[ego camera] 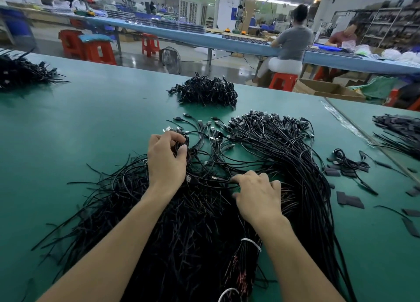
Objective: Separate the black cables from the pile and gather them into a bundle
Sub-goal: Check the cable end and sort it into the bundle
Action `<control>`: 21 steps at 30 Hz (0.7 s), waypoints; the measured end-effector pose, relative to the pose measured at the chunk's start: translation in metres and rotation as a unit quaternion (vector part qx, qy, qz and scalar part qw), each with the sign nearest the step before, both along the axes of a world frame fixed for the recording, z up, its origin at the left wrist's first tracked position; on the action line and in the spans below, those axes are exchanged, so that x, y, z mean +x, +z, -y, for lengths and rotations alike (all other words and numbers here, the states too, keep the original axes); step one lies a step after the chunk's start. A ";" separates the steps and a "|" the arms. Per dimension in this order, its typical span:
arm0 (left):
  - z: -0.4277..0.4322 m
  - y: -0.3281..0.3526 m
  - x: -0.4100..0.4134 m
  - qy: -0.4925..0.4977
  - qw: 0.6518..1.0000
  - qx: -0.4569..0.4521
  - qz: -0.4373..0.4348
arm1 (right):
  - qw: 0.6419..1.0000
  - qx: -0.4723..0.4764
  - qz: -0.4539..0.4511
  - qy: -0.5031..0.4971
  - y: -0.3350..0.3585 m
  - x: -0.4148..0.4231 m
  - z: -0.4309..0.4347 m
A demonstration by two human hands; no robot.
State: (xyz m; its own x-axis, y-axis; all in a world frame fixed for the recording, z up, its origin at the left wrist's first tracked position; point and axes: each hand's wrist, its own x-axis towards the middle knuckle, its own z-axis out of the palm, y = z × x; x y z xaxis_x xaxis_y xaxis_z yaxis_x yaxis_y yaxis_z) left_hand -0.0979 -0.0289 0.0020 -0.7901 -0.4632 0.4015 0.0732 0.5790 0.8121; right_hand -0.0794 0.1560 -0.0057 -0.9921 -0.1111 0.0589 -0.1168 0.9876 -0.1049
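- On the green table (pixel 91 124), the pile of black cables (pixel 193 222) spreads beneath our forearms.
- Our left hand (pixel 167 158) grips a small bunch (pixel 182 145) of them.
- Our right hand (pixel 256 195) rests on the pile; we cannot tell whether it grasps anything.

Left forearm (pixel 127 233) and right forearm (pixel 293 256), both bare, enter from the lower edge and converge toward the centre. Left hand (pixel 167 163): farther from the body, back toward the camera, wrist straight, fingers (pixel 179 140) curled tightly forward around a small bunch of the black cables (pixel 268 142). Right hand (pixel 258 196): nearer the body, palm down, knuckles raised; index finger and thumb point left and pinch 1 strand, the other 3 fingers bent. The 2 hands lie near each other, apart.
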 end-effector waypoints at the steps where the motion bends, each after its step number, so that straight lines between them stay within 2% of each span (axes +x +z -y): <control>1: 0.001 0.001 0.003 0.000 1.000 -0.004 0.001 | 1.000 0.010 -0.012 -0.008 -0.002 -0.003 0.001; 4: 0.003 0.005 0.012 -0.042 0.998 -0.041 0.015 | 0.997 0.018 -0.070 -0.021 -0.005 -0.006 -0.001; 6: 0.002 0.008 0.018 -0.116 0.992 -0.054 0.013 | 0.996 -0.007 -0.093 -0.005 -0.004 -0.006 -0.002; 8: -0.003 0.010 0.025 -0.209 0.974 -0.088 0.019 | 0.989 -0.064 -0.133 0.030 0.004 -0.003 -0.005; 10: -0.011 0.011 0.027 -0.273 0.943 -0.186 0.034 | 0.971 -0.137 -0.178 0.079 0.016 0.005 -0.006; 12: -0.022 0.014 0.028 -0.288 0.922 -0.255 0.031 | 0.948 -0.212 -0.203 0.119 0.031 0.013 -0.007; 13: -0.027 0.018 0.030 -0.287 0.924 -0.250 0.016 | 0.935 -0.249 -0.214 0.133 0.040 0.018 -0.007; 16: -0.038 0.035 0.042 -0.304 0.942 -0.122 -0.075 | 0.876 -0.339 -0.284 0.193 0.063 0.035 -0.010; 18: -0.043 0.048 0.053 -0.290 0.946 -0.050 -0.133 | 0.852 -0.361 -0.305 0.224 0.066 0.040 -0.019; 19: -0.043 0.055 0.058 -0.283 0.947 -0.014 -0.148 | 0.859 -0.361 -0.287 0.222 0.063 0.040 -0.026; 21: -0.042 0.066 0.068 -0.276 0.939 0.115 -0.172 | 0.916 -0.300 -0.206 0.167 0.046 0.032 -0.042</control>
